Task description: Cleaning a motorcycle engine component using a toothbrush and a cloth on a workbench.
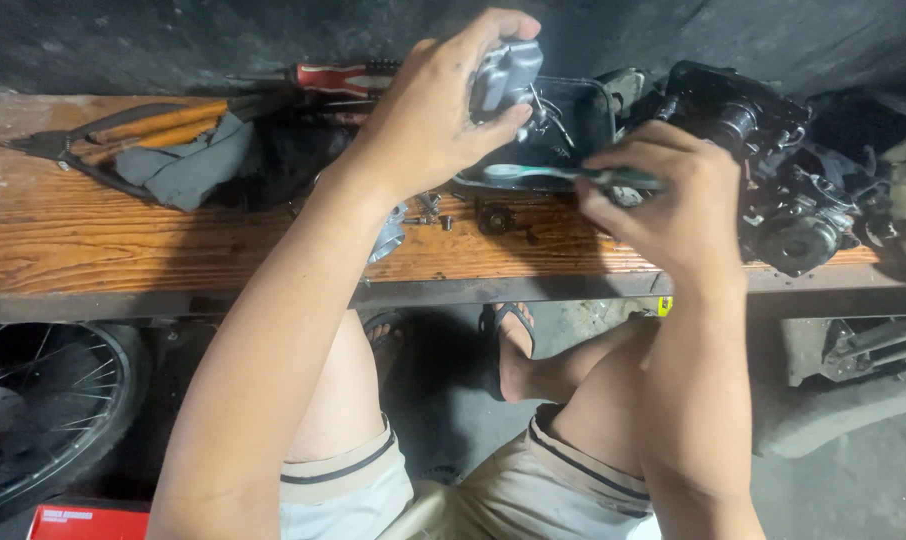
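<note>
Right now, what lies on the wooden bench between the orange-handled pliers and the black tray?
In the head view, a crumpled grey rag lies beside the orange-handled pliers, then dark cloth, before the black tray. The left forearm crosses that stretch.

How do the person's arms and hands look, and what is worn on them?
Both arms are bare to the edge of the picture: no sleeves, gloves, watch or rings show. The left hand and right hand have dark, greasy smudges on the fingers and knuckles. Nails are short.
</note>
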